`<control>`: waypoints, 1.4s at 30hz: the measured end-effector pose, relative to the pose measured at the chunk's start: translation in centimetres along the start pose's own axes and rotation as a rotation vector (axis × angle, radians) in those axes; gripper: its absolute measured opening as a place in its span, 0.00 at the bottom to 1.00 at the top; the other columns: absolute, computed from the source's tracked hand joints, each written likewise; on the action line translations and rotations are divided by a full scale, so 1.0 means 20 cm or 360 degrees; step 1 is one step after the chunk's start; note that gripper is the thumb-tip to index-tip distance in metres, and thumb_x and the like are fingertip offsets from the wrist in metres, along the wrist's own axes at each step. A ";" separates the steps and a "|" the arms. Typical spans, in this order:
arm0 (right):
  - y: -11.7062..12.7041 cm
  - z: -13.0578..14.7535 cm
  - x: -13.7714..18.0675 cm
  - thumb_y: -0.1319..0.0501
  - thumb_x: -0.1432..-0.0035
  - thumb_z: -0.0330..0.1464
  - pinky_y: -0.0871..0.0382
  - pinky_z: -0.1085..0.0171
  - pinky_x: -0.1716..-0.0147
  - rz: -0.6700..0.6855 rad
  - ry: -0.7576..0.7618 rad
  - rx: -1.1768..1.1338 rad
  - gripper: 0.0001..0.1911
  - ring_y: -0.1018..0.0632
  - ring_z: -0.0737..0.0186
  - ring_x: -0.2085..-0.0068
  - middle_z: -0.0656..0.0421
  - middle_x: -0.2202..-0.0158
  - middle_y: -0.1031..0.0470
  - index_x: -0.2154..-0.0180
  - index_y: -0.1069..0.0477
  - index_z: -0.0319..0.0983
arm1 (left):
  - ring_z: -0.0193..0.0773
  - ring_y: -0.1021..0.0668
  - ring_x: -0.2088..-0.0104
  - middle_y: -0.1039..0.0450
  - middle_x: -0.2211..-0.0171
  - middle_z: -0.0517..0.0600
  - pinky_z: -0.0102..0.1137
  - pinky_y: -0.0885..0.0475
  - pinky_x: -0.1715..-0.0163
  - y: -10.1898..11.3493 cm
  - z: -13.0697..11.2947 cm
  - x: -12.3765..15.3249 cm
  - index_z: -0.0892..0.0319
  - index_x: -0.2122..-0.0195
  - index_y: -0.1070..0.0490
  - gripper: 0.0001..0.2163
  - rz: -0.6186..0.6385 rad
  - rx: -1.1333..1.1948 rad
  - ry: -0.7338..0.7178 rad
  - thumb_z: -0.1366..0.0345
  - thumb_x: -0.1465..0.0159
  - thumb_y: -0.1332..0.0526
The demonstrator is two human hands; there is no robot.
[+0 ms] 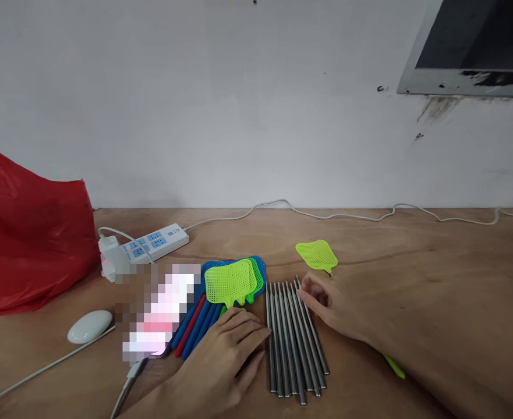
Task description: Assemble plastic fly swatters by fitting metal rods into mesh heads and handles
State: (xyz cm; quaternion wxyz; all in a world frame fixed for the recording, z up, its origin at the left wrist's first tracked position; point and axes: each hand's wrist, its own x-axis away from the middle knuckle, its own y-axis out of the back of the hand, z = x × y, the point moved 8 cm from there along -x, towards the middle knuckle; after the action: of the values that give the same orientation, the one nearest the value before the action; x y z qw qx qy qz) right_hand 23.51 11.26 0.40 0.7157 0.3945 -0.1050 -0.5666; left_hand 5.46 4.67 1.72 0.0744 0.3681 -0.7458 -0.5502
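A row of thin metal rods (287, 337) lies side by side on the wooden table between my hands. My right hand (328, 299) curls at the far end of the rightmost rods, thumb and forefinger pinching one narrow tip. Left of the row, my left hand (232, 352) rests palm down with its fingers stretched, fingertips close to the leftmost rod. Beneath and beyond it is a pile of fly swatters (230, 281) with yellow-green, green and blue mesh heads, their handles partly hidden. Another yellow-green fly swatter (317, 255) lies past my right hand, its handle mostly covered by my forearm.
A phone (164, 317) with a blurred screen lies left of the swatters, a cable plugged in. Nearby are a white rounded object (90, 326) and a power strip (169, 241). A red plastic bag (33, 233) stands far left. A white cord (326, 217) runs along the wall.
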 end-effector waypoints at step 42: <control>-0.23 0.30 0.19 0.44 0.46 0.59 0.51 0.60 0.75 0.0300 0.0970 0.0715 0.28 0.30 0.60 0.74 0.59 0.76 0.28 0.75 0.33 0.41 | 0.45 0.18 0.53 0.18 0.54 0.53 0.41 0.24 0.49 -0.03 0.04 0.02 0.57 0.53 0.23 0.10 -0.0135 -0.0042 -0.0041 0.71 0.32 0.42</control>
State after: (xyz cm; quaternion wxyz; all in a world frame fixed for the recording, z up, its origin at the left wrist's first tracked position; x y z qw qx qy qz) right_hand 17.94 4.91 0.17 0.6587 0.6804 -0.0449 -0.3180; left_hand 5.07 5.03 0.86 0.0462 0.3914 -0.7230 -0.5674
